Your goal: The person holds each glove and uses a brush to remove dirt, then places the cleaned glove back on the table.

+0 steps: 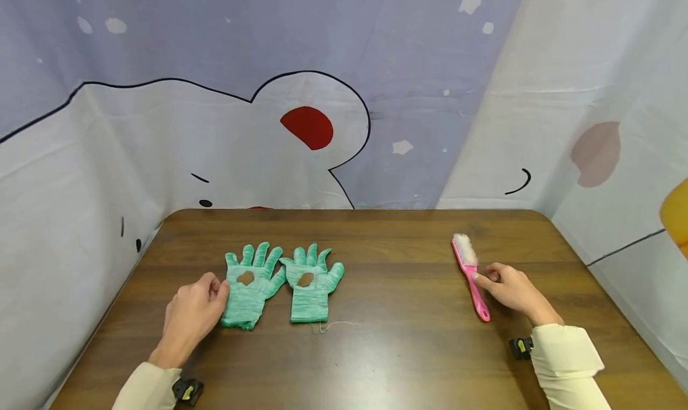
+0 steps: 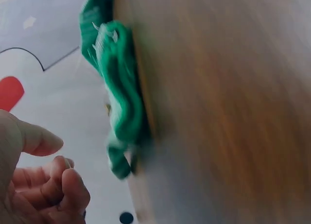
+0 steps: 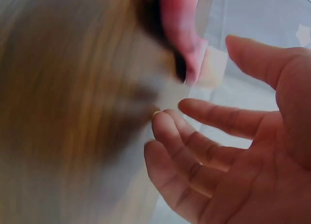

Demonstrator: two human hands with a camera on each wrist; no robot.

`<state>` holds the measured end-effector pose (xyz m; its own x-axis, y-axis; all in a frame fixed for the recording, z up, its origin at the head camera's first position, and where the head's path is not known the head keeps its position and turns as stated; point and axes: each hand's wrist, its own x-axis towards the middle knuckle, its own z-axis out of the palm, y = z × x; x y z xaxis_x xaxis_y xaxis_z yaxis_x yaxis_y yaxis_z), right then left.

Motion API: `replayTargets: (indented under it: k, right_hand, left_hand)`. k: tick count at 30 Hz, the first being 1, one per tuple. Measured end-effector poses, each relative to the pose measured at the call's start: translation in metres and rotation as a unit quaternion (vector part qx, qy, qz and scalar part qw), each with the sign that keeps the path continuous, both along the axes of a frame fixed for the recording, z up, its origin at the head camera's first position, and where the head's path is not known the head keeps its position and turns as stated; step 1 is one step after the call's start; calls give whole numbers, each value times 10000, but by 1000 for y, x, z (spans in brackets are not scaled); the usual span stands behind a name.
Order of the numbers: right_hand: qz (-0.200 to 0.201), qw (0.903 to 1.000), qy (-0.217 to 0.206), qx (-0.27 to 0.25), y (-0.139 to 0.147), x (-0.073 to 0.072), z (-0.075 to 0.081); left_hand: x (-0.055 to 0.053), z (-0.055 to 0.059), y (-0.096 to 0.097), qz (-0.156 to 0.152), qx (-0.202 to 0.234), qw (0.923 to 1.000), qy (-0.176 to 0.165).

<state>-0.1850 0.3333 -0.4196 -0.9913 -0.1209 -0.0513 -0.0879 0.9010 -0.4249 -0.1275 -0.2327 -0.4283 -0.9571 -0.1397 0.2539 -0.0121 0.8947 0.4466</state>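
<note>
Two green knitted gloves lie side by side on the wooden table, the left glove (image 1: pixel 248 302) and the right glove (image 1: pixel 310 302), fingers pointing away. Each has a brown oval spot on its palm. Beside the left glove's outer edge is my left hand (image 1: pixel 194 308), fingers loosely curled and nothing in them; the left wrist view shows a gap between them and the green fabric (image 2: pixel 121 88). A pink brush (image 1: pixel 473 284) with white bristles lies toward the right. My right hand (image 1: pixel 513 289) hovers by its handle, thumb and fingers apart and holding nothing (image 3: pixel 233 151).
The brown wooden table (image 1: pixel 387 350) has rounded far corners. A loose pale thread (image 1: pixel 340 323) trails from the right glove's cuff. Behind and at the sides hangs a printed curtain (image 1: pixel 419 99) reaching the table's edges. Each wrist carries a small black device (image 1: pixel 520 348).
</note>
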Motion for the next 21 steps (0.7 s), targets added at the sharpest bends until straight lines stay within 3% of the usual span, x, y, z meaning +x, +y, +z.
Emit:
replayTargets:
  k: [8,15,21]
  right_hand:
    - [-273,9972,-688,-110,-16,-6,1]
    - [-493,9942,-937,-198,-23,-8,-2]
    - [-579,9932,-930,-402,-25,-7,-3]
  left_hand:
    - [-10,-1,34,179,609,9974,-343]
    - [-16,-6,60,-224,1178,9899,-757]
    - [-21,-3,74,-415,1433,9855,-812]
